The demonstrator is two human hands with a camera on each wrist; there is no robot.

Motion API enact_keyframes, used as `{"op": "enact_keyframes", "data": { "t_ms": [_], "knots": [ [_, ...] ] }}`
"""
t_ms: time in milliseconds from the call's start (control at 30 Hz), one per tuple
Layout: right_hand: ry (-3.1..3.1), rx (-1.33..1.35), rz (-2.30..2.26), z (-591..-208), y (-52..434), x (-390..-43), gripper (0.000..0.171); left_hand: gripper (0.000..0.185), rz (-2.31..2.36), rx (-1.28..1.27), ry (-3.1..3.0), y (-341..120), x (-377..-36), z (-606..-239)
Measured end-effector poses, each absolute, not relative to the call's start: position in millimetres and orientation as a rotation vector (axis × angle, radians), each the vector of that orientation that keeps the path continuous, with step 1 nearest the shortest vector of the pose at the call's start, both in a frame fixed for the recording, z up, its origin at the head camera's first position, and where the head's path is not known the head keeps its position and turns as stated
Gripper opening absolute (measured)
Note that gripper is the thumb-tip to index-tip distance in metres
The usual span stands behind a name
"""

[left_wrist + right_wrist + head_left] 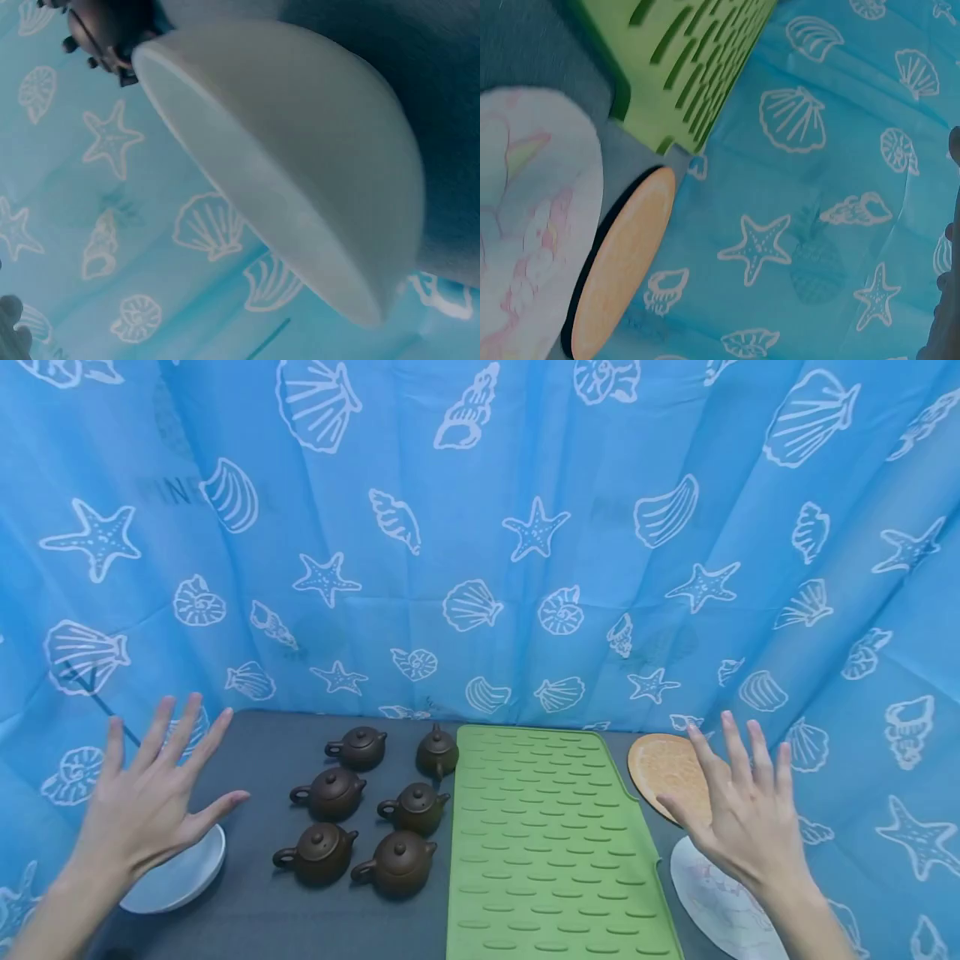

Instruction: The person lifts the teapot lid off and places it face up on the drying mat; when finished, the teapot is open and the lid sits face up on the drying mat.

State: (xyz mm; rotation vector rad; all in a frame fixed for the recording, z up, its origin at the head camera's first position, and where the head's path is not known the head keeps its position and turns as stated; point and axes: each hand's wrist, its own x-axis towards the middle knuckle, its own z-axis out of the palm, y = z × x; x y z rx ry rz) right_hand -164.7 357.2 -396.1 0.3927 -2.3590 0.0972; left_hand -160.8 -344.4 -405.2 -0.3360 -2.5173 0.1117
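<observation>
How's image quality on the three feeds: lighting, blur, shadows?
Head: brightest and fairly evenly lit, left hand and right hand clearly outlined; left wrist: dim and hazy, white bowl soft, dark teapots in the top-left corner hard to separate; right wrist: also dim and muted, a dark band, possibly shadow, beside the orange round mat.

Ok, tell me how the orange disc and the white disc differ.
Colour: the orange disc is orange with paler mottling; the white disc is white with pinkish drawings.
Place: the orange disc lies farther from the person, near the curtain; the white disc lies nearer, running off the head view's bottom edge.
Shared: both look flat and rounded, and lie right of the green mat.
</observation>
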Motion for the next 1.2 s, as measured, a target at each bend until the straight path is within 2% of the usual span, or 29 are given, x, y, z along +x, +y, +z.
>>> {"op": "enact_keyframes", "data": {
  "t_ms": [267,467,833,1033,1200],
  "knots": [
    [-2.270,0.481,0.170,-405.8,331.5,-164.8,0.095,0.097,-0.058,-0.464,-2.429,-315.2,-155.0,-406.9],
    [-2.210,0.637,0.261,-411.6,306.8,-167.7,0.084,0.079,-0.239,-0.476,-2.419,-288.5,-146.9,-418.5],
    [-2.230,0.758,0.485,-429.6,253.8,-164.1,0.073,0.052,-0.502,-0.355,-2.564,-239.6,-123.9,-438.0],
    [-2.250,0.852,0.589,-441.1,216.9,-163.7,0.054,0.038,-0.765,-0.223,-2.643,-212.6,-116.1,-443.7],
    [-2.319,0.895,0.763,-446.5,184.2,-162.0,0.058,0.026,-0.975,-0.131,-2.688,-194.6,-113.7,-449.4]
  ]
}}
